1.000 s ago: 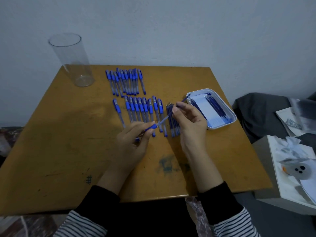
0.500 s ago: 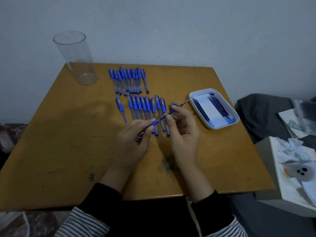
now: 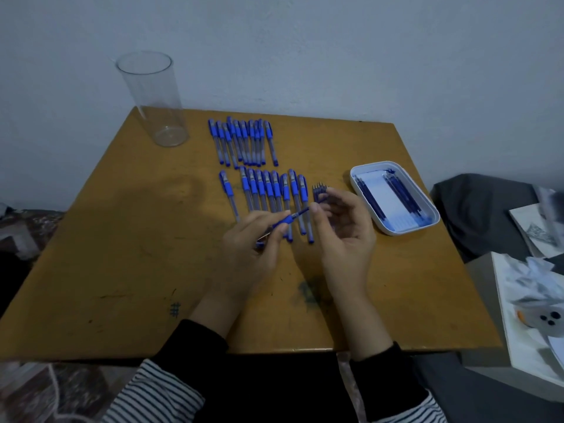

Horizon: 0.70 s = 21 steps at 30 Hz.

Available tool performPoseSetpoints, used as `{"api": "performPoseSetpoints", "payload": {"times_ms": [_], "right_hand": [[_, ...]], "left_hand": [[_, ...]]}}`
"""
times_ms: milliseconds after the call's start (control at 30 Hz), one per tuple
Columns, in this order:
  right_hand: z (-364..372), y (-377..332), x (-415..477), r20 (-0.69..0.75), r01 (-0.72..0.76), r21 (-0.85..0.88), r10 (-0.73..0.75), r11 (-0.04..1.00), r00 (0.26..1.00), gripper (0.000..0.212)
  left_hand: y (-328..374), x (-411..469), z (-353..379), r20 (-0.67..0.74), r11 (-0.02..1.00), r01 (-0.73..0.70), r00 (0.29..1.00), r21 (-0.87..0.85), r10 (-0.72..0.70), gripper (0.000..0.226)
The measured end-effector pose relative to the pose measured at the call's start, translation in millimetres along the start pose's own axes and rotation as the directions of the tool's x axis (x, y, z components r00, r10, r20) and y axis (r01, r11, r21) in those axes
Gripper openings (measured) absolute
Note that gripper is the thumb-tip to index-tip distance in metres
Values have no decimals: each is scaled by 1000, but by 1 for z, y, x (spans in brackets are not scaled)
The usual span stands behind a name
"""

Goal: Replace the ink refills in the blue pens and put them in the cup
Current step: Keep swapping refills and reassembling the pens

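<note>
Left hand (image 3: 253, 242) grips a pen (image 3: 283, 221) over the table (image 3: 122, 254) centre, fingers curled round the barrel, blue grip end pointing up-right. A short length of refill (image 3: 300, 213) sticks out of that end. Right hand (image 3: 341, 239) is just beside it with the palm turned left and the fingers loosely curled. Its thumb tip meets the refill's free end; can't tell if that's a pinch or just contact.

Capped pens lie in two rows behind the hands: back row (image 3: 244, 141) and front row (image 3: 268, 193). A small bundle of loose refills (image 3: 319, 190) lies by the front row's right end, partly hidden by the right fingers. White tray (image 3: 427, 222) to the right holds more refills. Clear cup (image 3: 152, 99) stands upright at the back-left corner with nothing in it, well apart from the hands.
</note>
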State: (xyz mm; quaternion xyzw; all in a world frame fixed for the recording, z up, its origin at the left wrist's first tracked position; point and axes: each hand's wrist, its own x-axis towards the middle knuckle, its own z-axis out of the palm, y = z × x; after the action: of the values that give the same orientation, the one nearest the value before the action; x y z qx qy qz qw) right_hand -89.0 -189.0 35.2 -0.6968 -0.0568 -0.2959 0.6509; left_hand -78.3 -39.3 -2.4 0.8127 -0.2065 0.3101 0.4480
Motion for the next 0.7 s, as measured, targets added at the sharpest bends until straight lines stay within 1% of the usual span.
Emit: {"api": "performPoseSetpoints", "payload": {"times_ms": [67,133,233,300,467,533,633,700], "right_hand": [[0,0,-2,35,-16,2,16,1000,999,22],[-1,4,-4,67,-20,-37,22,999,997,18],[-1,8,-5,79,6,-69,-1,998,997,17],[0,9,-4,78,27,-67,-21,997,997,16],[3,11,-6,120,-6,-27,9,1000,993,15],[6,10,-9,133,-53,5,52,999,990,18],[10,6,-13,84,-197,131,187,972,979,21],[13,4,-17,71,-259,126,252,958,965,20]], "left_hand": [[-1,0,0,-9,1000,-10,1000,-4,10,24],[-1,0,0,-17,1000,-24,1000,4,24,24],[-3,0,0,-16,999,-32,999,-4,32,25],[-4,0,-1,-9,1000,-28,1000,-13,28,26],[-2,3,-3,-8,1000,-25,1000,-13,25,27],[-1,4,-6,-11,1000,-15,1000,-19,15,25],[-3,3,-16,-9,998,39,999,-44,-40,23],[-6,-1,-27,-6,996,80,997,-45,-80,21]]}}
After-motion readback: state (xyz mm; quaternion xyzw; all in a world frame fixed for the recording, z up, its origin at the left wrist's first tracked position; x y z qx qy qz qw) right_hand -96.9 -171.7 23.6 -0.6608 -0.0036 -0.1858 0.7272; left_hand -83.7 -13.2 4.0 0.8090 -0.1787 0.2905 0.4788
